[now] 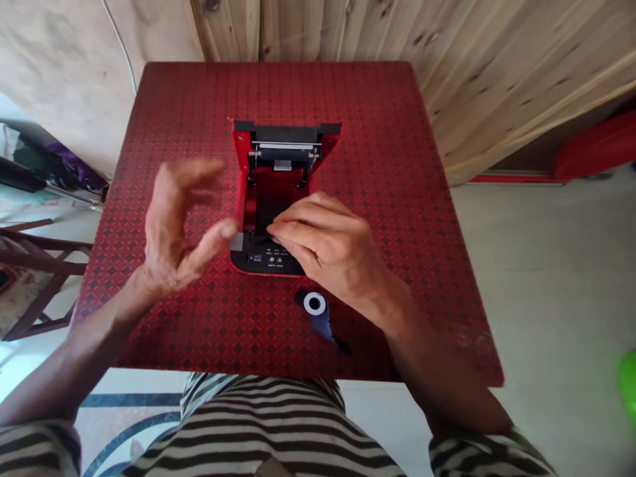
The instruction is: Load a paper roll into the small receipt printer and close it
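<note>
A red and black printer (271,264) stands on the table with its lid (288,132) raised, a roller and metal bar showing inside the lid. My right hand (330,238) is over the printer's front right part, its fingertips pinched together at the front edge of the open bay; whatever they hold is hidden. To the printer's left, my left hand (181,225) is raised with thumb and fingers apart, slightly blurred and holding nothing. A small clear flap (237,242) sits at the printer's front left corner, close to the left thumb. Nearer me lies a small roll (315,303) with a dark strip trailing from it.
The table (189,331) has a red patterned cover. Wood panelling (358,30) rises behind it. A dark wooden chair (50,265) is on the left, and a green object (630,384) shows at the far right. A cable (122,46) hangs at the back left.
</note>
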The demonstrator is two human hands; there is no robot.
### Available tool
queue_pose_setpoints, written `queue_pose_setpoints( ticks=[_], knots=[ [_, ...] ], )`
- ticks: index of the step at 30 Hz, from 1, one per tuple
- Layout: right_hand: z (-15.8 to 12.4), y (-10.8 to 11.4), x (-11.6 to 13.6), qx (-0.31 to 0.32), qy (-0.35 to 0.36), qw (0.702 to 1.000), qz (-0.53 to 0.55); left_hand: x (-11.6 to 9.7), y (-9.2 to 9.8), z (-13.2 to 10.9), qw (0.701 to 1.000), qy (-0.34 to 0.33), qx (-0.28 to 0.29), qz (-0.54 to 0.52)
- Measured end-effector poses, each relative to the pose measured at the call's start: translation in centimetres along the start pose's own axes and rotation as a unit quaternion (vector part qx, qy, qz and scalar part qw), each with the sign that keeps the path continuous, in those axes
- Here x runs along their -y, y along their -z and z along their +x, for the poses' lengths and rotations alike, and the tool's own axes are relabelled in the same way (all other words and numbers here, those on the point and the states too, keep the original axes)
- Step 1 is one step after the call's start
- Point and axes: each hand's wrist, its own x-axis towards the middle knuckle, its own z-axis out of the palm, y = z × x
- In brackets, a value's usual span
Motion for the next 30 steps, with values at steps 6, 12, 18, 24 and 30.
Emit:
queue_pose_setpoints(
  ticks=[6, 12, 18, 24, 30],
  knots=[
    [-1.3, -0.3, 1.1, -0.036, 0.0, 0.999, -0.034, 1.1, -1.0, 8.4, 0.996, -0.045, 0.081, 0.01],
    [-2.7, -0.4, 2.0, -0.051, 0.027, 0.993, -0.107, -0.4, -0.5, 5.7, 0.986, -0.101, 0.132, 0.013],
    [-3.3, -0.6, 2.4, -0.073, 0.034, 0.987, -0.137, -0.4, -0.5, 0.3, 0.966, -0.178, 0.18, 0.053],
    [-3.3, -1.0, 2.0, -0.086, 0.031, 0.988, -0.127, 0.1, -1.8, -0.9, 0.976, -0.163, 0.142, 0.038],
    [-3.4, -1.1, 2.0, -0.068, 0.008, 0.993, -0.095, 0.4, -2.1, -1.1, 0.981, -0.108, 0.154, 0.054]
  ],
)
